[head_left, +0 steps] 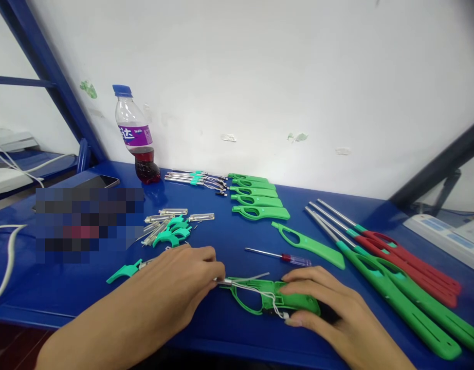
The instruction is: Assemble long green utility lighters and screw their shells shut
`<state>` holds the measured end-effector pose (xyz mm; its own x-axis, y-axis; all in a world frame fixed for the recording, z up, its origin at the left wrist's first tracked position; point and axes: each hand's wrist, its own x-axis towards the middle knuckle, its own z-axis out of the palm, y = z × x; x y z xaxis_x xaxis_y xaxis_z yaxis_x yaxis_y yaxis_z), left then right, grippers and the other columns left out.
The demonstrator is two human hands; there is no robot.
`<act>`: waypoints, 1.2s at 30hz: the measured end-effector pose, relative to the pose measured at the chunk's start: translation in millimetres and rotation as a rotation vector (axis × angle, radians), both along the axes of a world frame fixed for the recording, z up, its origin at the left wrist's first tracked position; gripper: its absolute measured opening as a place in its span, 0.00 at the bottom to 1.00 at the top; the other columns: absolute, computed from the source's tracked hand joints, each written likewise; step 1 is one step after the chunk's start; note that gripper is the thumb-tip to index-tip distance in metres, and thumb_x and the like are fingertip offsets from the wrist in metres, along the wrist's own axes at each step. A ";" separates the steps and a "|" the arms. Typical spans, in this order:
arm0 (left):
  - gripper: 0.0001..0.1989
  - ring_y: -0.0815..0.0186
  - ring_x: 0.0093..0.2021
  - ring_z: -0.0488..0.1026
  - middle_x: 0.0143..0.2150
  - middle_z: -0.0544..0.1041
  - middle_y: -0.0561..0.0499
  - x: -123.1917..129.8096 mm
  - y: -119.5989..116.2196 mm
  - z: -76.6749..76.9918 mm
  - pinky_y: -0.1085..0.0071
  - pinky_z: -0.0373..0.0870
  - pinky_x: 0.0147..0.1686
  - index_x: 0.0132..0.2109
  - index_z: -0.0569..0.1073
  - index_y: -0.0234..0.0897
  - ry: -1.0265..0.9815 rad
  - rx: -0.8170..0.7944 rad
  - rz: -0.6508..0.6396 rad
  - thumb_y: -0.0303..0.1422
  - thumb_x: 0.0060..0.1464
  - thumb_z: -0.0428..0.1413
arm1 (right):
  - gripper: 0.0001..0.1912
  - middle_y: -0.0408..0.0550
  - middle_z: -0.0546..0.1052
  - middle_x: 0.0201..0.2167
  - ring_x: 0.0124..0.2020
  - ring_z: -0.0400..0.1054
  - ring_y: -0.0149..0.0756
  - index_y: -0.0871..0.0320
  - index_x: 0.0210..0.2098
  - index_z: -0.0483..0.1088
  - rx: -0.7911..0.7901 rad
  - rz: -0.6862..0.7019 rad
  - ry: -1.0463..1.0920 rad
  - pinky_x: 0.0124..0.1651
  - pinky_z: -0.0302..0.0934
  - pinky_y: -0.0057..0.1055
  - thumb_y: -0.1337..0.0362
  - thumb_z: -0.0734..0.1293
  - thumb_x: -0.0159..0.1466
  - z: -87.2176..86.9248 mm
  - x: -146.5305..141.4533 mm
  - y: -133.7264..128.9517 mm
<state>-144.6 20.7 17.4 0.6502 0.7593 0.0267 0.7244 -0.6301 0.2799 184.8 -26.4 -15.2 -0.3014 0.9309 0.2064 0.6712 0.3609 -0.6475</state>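
Observation:
My left hand (pixel 190 275) pinches a metal lighter tube (pixel 223 281) at the casing's left end. Thin white wires (pixel 266 293) trail from the tube across an opened green lighter casing half (pixel 256 308), which lies with its inside up. Curled over the casing's right end, my right hand (pixel 329 303) grips it, its thumb by a small white connector (pixel 285 315). Just behind the casing lies a screwdriver (pixel 287 257) with a red and clear handle. Beside my left hand are teal triggers (pixel 171 234) and clear fuel tanks (pixel 201 217).
Several green casing halves (pixel 260 200) line the back, beside tube assemblies (pixel 193 178). Another casing half (pixel 314 246) lies nearer. Long green lighters (pixel 399 298) and red lighters (pixel 410 262) are at right, by a power strip (pixel 441 236). A drink bottle (pixel 134 136) stands back left.

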 end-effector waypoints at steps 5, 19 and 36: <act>0.19 0.62 0.45 0.77 0.49 0.79 0.56 -1.6 0.5 3.4 0.64 0.64 0.45 0.51 0.80 0.55 0.056 -0.110 -0.021 0.21 0.71 0.53 | 0.06 0.40 0.85 0.50 0.51 0.82 0.38 0.38 0.43 0.86 0.033 0.002 0.015 0.55 0.74 0.25 0.52 0.79 0.66 1.4 -0.4 0.1; 0.17 0.62 0.42 0.77 0.45 0.79 0.53 -0.3 -2.3 2.4 0.65 0.65 0.42 0.46 0.81 0.50 -0.009 -0.087 -0.021 0.22 0.71 0.51 | 0.06 0.40 0.85 0.50 0.51 0.82 0.38 0.38 0.44 0.85 0.060 -0.006 0.003 0.55 0.74 0.25 0.54 0.79 0.66 1.2 -1.2 -1.0; 0.18 0.62 0.39 0.78 0.43 0.80 0.50 3.6 -1.6 1.8 0.66 0.68 0.40 0.44 0.83 0.47 -0.069 -0.063 -0.001 0.26 0.73 0.49 | 0.06 0.39 0.85 0.49 0.50 0.82 0.38 0.38 0.43 0.86 0.069 -0.007 0.003 0.54 0.75 0.26 0.55 0.80 0.66 0.8 -1.7 0.1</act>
